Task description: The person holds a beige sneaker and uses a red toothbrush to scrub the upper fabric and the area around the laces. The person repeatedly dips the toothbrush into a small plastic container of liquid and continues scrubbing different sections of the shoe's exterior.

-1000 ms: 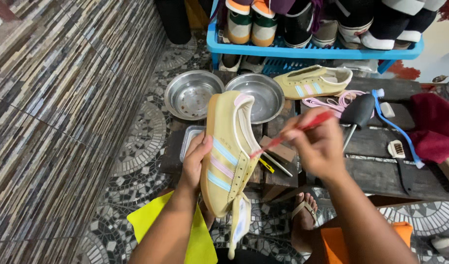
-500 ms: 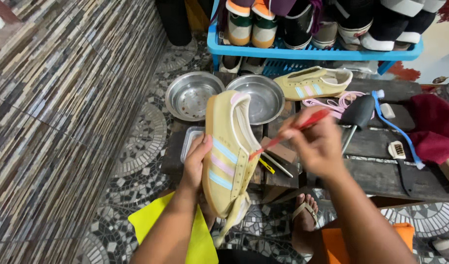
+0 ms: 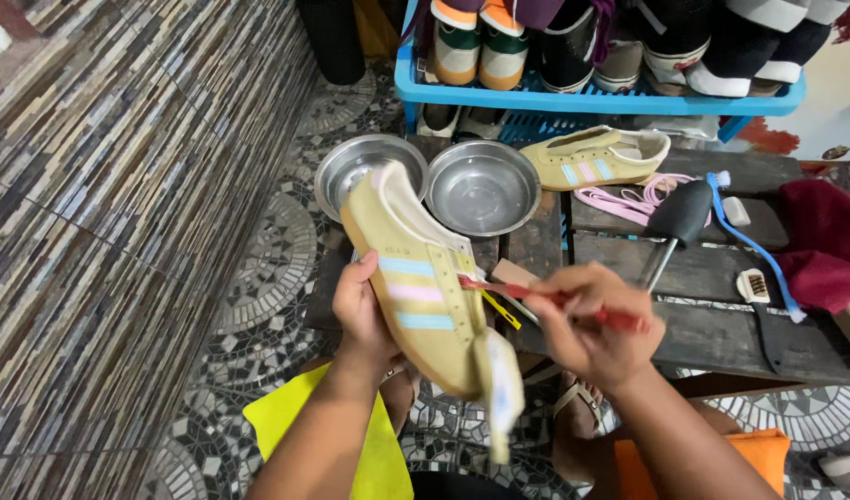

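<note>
Shoe [image 3: 416,292] sits gripped in my left hand [image 3: 362,310] over the table edge, long axis toe-away and tilted left, while my right hand [image 3: 587,324], closed on the brush [image 3: 536,296], reaches its eyelets.

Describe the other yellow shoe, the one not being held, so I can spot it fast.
Find the blue plastic shoe rack at the top. Directly below it, on the dark wooden bench, lies the second yellow shoe. It rests alone, laceless, beside loose pink laces, right of two steel bowls.
</note>
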